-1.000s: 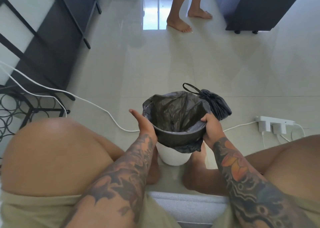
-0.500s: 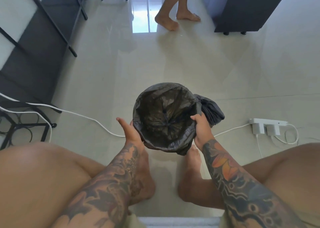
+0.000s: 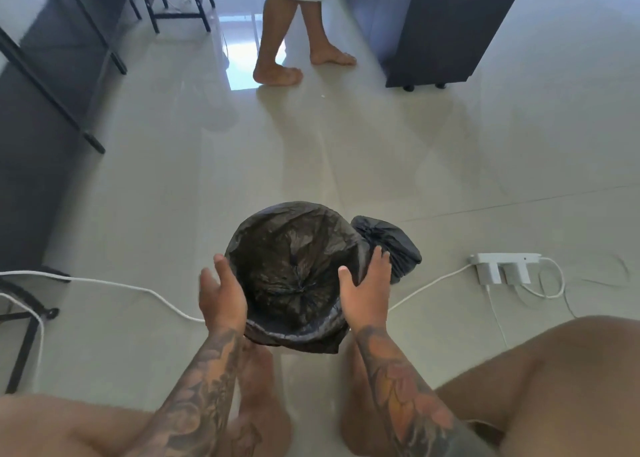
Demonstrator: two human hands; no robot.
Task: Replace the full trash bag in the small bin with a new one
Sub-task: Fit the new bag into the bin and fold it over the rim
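Head view, looking down between the seated person's bare knees at a pale glossy tiled floor [image 3: 346,151]. Centre: the small round bin, its body hidden under a crinkled dark grey plastic liner bag [image 3: 294,269] whose edge is folded out over the rim. The left hand [image 3: 221,297] lies against the bin's left side and the right hand [image 3: 367,293] against its right side; both have fingers spread and fairly straight, pressing the folded plastic rather than gripping it. Just beyond the right hand, touching the bin's far right side, lies a tied-off dark grey trash bag [image 3: 391,245], gathered at its neck. Right: a white power strip [image 3: 502,269] with plugged adapters. A white cable [image 3: 131,286] runs across the floor on the left, behind the bin. Far: another person's bare legs [image 3: 277,61] and a dark cabinet [image 3: 446,26].

Judged progress: the full bag appears removed and knotted and the new liner seated. Remaining work seems limited to smoothing the overhang and carrying the tied bag away.
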